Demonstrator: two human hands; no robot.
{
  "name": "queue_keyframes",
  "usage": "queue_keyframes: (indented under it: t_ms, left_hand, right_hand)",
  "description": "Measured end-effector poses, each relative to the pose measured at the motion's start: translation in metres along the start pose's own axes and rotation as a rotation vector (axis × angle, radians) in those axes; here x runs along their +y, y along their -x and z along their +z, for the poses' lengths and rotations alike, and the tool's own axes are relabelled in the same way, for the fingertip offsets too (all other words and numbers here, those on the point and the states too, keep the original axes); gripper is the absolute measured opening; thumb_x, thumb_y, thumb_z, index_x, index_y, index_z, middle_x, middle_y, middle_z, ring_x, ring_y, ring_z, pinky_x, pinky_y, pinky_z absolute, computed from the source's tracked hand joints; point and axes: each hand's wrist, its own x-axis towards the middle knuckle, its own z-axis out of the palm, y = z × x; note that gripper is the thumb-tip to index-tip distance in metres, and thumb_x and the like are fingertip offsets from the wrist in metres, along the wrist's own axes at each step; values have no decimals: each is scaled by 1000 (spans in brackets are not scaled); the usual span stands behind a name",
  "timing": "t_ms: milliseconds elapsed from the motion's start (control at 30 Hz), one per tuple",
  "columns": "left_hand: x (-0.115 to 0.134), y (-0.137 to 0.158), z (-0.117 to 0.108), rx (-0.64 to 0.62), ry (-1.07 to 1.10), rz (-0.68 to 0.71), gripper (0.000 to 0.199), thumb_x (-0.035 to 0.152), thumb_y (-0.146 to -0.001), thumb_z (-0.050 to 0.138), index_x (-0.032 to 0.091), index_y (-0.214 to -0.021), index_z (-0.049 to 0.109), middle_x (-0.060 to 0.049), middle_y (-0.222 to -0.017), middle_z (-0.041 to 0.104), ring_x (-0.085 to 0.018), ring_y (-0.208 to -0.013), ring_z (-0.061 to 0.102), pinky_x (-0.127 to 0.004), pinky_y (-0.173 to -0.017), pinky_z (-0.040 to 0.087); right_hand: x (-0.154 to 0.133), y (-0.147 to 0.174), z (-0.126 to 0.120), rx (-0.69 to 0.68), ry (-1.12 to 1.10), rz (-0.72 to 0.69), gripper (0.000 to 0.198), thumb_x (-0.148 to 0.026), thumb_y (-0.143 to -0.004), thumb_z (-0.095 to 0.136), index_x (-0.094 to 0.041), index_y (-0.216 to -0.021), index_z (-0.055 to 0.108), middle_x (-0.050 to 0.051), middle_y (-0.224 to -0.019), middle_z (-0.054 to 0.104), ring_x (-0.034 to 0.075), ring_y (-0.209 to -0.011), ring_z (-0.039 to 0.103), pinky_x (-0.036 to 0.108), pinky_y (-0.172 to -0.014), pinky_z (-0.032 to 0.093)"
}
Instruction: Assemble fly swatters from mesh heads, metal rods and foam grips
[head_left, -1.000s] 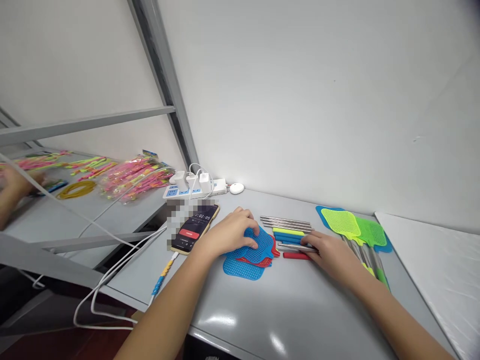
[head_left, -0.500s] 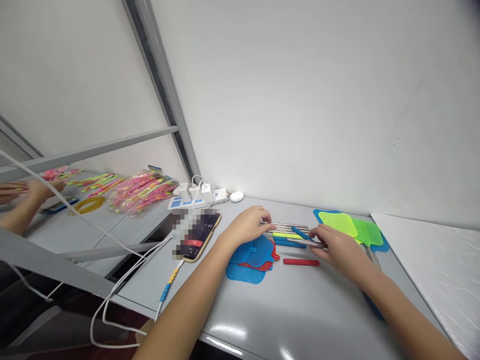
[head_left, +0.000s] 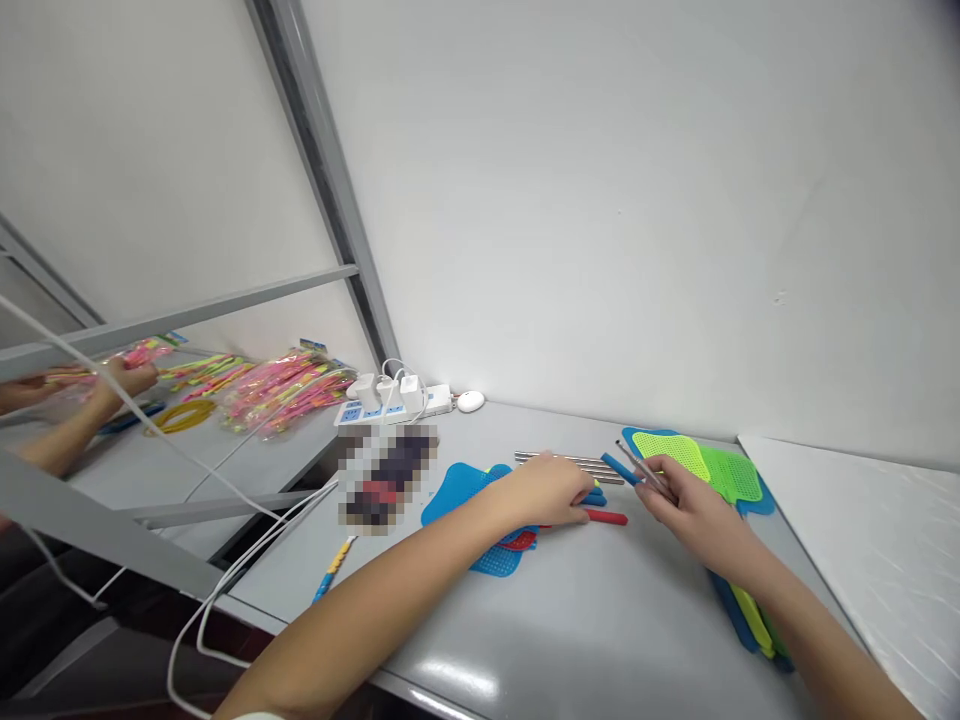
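My right hand (head_left: pixel 694 510) is closed around a thin metal rod (head_left: pixel 634 458) and a blue tube (head_left: pixel 619 470), both pointing up and left. Fingers and thumb of my left hand (head_left: pixel 547 490) close on the left end of a red tube (head_left: pixel 606 517) at the table surface. Beneath my left wrist lie blue fly swatter heads (head_left: pixel 454 490) and a red one (head_left: pixel 519 541), partly covered. Behind that hand are several metal rods (head_left: pixel 604 468) and blue tubes (head_left: pixel 596 497), partly hidden.
Fly swatters with yellow (head_left: pixel 667 452) and green (head_left: pixel 739 475) heads lie at the right beside a white board (head_left: pixel 862 530). A blurred-out phone (head_left: pixel 390 480), power strip (head_left: pixel 435 402) and cables are at left. Beyond the frame, another person's hand (head_left: pixel 127 385) handles pink packets.
My left hand has moved right and down from the metal rods to the red tube. My right hand has shifted slightly right, and the rod and blue tube it holds now tilt upward.
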Motion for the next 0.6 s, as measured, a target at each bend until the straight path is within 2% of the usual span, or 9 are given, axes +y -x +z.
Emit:
queue_keyframes:
  t_ms: [100, 167, 233, 300, 367, 433, 533, 600]
  left_hand:
    - [-2, 15, -3, 119, 23, 9, 24, 31, -86, 57, 19, -67, 48, -1, -75, 59, -18, -71, 54, -33, -76, 36]
    - [2, 25, -1, 179, 59, -8, 21, 35, -91, 52, 20, -76, 51, 0, -79, 58, -16, -73, 53, -31, -75, 37]
    - [11, 31, 8, 268, 221, -32, 23, 42, -93, 48, 20, -91, 52, -1, -84, 58, -15, -73, 52, -27, -68, 39]
    - [24, 34, 23, 414, 584, -43, 29, 48, -93, 48, 20, -104, 50, -1, -88, 58, -14, -74, 53, -25, -66, 41]
    - [37, 35, 40, 516, 921, -42, 29, 46, -99, 36, 20, -105, 47, 0, -81, 57, -14, -72, 54, -27, -71, 42]
    - [47, 35, 54, 557, 1096, -92, 30, 45, -100, 32, 19, -102, 47, 1, -74, 52, -13, -64, 51, -28, -68, 42]
    - [53, 36, 65, 640, 1129, -126, 28, 45, -98, 39, 20, -94, 49, -1, -80, 50, -13, -67, 48, -27, -66, 41]
    - [54, 37, 66, 716, 1142, -98, 27, 44, -99, 39, 20, -92, 49, -2, -85, 51, -14, -74, 49, -27, -71, 41]
  right_hand:
    - [-5, 2, 5, -111, -274, 35, 33, -53, -91, 47, -25, -107, 50, -5, -70, 42, 13, -59, 38, 26, -54, 32]
    - [-8, 3, 11, -184, -499, 82, 36, -55, -91, 48, -25, -111, 49, -7, -67, 37, 10, -54, 30, 24, -49, 27]
    - [-11, 5, 18, -234, -667, 108, 35, -54, -92, 49, -25, -112, 47, -8, -65, 36, 8, -51, 23, 23, -47, 23]
    - [-14, 8, 25, -290, -744, 102, 33, -52, -93, 49, -25, -111, 46, -8, -66, 40, 7, -48, 20, 22, -46, 24]
    - [-17, 11, 32, -352, -741, 83, 32, -52, -93, 49, -24, -109, 45, -7, -71, 48, 6, -47, 24, 23, -47, 28]
    - [-20, 14, 38, -408, -690, 61, 31, -51, -92, 51, -23, -104, 47, -5, -76, 52, 7, -49, 30, 23, -48, 32]
    - [-23, 17, 45, -408, -564, 10, 29, -50, -90, 55, -21, -85, 51, -6, -68, 46, 8, -52, 35, 23, -49, 32]
    - [-23, 17, 47, -291, -430, -51, 35, -49, -91, 54, -20, -72, 50, -5, -63, 43, 10, -55, 39, 24, -53, 33]
